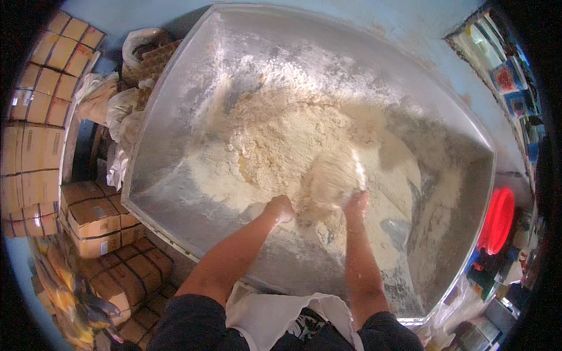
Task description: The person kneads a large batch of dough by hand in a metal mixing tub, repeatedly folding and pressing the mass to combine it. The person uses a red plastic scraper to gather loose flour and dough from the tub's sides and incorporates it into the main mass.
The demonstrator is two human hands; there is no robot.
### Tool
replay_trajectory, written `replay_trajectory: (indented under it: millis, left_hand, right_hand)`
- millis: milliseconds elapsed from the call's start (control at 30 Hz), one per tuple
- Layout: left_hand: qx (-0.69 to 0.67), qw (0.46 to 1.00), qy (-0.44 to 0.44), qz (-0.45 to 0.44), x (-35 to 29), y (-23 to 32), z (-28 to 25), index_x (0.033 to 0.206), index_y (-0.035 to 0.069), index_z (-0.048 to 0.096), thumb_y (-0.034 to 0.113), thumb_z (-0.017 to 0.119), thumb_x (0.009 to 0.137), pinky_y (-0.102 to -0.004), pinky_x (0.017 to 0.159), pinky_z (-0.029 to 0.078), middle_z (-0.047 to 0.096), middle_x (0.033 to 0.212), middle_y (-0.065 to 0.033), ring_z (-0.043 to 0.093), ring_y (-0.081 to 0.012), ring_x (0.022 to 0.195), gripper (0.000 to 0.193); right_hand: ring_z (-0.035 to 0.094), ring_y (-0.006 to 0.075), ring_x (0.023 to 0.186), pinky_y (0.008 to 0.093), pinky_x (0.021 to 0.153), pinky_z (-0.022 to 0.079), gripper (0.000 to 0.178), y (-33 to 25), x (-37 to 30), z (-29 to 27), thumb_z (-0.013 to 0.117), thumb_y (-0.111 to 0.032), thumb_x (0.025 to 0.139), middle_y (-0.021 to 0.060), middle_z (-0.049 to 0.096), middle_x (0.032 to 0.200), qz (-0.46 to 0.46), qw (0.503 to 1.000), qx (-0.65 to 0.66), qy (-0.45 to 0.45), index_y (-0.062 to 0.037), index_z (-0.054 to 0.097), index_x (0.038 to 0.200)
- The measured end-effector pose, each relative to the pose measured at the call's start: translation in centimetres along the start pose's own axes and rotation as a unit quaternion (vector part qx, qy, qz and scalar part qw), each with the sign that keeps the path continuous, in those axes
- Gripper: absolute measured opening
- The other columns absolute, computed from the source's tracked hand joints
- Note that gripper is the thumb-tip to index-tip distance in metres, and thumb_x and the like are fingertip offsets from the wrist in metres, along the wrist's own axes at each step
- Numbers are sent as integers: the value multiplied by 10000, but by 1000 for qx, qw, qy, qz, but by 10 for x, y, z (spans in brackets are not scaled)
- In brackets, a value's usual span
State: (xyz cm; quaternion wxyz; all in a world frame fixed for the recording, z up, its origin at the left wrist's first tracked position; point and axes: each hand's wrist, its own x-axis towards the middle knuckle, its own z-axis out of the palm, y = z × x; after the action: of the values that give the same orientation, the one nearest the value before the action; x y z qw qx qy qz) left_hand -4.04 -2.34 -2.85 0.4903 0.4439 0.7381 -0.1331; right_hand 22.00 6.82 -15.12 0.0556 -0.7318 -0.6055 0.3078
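A wide metal trough (170, 134) with sloping walls holds a big heap of pale, crumbly flour mixture (281, 134), with yellowish patches at its left side. Low on the heap's near edge, my left hand (280, 209) is curled closed; the flour hides its fingertips and anything in them. To its right, my right hand (356, 203) grips the near edge of a round, shiny-rimmed bowl (338, 175) laden with flour. Motion smears this bowl, so its exact shape is unclear. White powder coats both hands.
Strapped cardboard boxes (96, 219) are stacked at the left, beside white sacks (120, 111) and egg trays (155, 61). A red round tub (497, 219) stands beyond the trough's right rim. A pale blue wall (398, 23) rises behind the far rim.
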Motion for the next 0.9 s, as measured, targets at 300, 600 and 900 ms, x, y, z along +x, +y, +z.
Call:
replay_trajectory:
  millis: [300,600,900]
  left_hand:
    - [72,982,108,-135,17,-159,-51,1052,2,660,207,592,807,-435,851,510,646,1116,-206,630,-359,1037,327]
    - [250,965,69,-32,72,-184,29,1280,62,539,355,404,939,-430,1054,363,527,1318,-201,499,-299,1235,470]
    - [-568,787,174,-167,90,-102,38,1298,-63,448,268,444,959,-422,992,401,578,1190,-245,535,-368,1146,473]
  right_hand:
    - [582,254,1075,350,922,469,374,9,-17,-112,500,-219,957,76,595,1238,-227,971,-32,66,-11,521,1267]
    - [516,324,1164,499,970,409,493,210,-97,-98,558,-316,915,192,528,1282,110,954,268,-75,-22,495,1306]
    - [177,422,1343,538,1086,143,984,-32,-91,28,496,-647,815,279,192,1479,-36,972,-62,-224,51,213,1449]
